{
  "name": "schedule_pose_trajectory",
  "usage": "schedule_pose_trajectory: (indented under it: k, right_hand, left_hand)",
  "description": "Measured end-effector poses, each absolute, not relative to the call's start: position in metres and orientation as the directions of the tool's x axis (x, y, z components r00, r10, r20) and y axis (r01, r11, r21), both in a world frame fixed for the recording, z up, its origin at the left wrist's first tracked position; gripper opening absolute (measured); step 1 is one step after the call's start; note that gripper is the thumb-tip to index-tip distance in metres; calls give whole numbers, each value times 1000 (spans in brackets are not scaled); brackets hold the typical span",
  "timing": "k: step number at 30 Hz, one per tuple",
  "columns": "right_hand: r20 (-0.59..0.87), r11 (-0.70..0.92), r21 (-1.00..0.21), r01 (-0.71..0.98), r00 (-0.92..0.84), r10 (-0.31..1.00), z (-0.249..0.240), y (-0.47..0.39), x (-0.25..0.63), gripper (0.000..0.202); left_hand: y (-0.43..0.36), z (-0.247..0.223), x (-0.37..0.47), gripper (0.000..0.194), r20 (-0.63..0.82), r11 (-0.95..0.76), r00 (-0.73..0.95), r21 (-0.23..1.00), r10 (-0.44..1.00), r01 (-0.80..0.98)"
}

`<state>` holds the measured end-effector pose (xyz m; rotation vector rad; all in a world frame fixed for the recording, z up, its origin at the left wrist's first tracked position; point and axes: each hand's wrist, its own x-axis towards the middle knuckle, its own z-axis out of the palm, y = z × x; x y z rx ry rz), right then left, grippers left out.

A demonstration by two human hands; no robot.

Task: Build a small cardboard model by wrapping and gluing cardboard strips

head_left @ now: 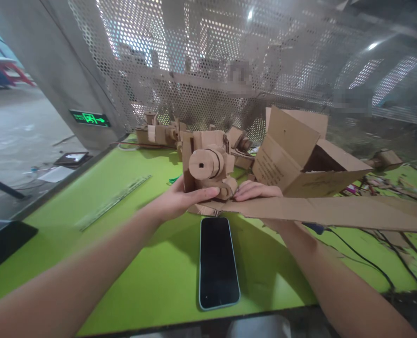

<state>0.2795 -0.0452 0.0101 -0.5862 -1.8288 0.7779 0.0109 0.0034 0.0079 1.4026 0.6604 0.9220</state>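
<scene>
A cardboard model with a round drum on its front stands upright in the middle of the head view. My left hand is closed around its lower left side, the thumb lying across the front. A long cardboard strip runs from the model's base out to the right. My right hand is wrapped over the strip's near end, with fingertips close to the model's lower right corner. The strip hides part of that hand. Below the model a phone with a dark screen lies on the green table.
An open cardboard box stands right of the model. More cardboard pieces sit at the back before a perforated metal screen. A clear ruler lies on the left. A black cable and scraps are on the right.
</scene>
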Motion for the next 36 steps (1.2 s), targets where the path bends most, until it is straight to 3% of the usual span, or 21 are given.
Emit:
schedule_pose_trajectory:
  k: [4,7,11,19,26,36]
  right_hand:
    - [602,661,-748,61,-357,714,11,-48,275,26]
    - [605,680,-727,89,-385,697,11,-49,272,25]
    - [623,706,-701,100,-396,675,11,-48,269,30]
    - [624,711,-698,90,-410,665,13,-49,267,32]
    - [454,573,-777,261,-399,797,12,-55,267,12]
    - [396,533,-787,311,-409,822,12,-56,267,12]
  left_hand:
    - [3,7,13,51,77,16,512,984,856,-175]
    - [0,12,21,52,35,155,554,944,832,-293]
    - [-6,20,32,39,-21,280,584,891,812,-357]
    - [-7,24,34,27,-45,305,568,877,822,-371]
    - [-5,23,37,30,-233,434,528,852,817,-295]
    - [-1,17,39,29,-352,514,466,809,812,-284]
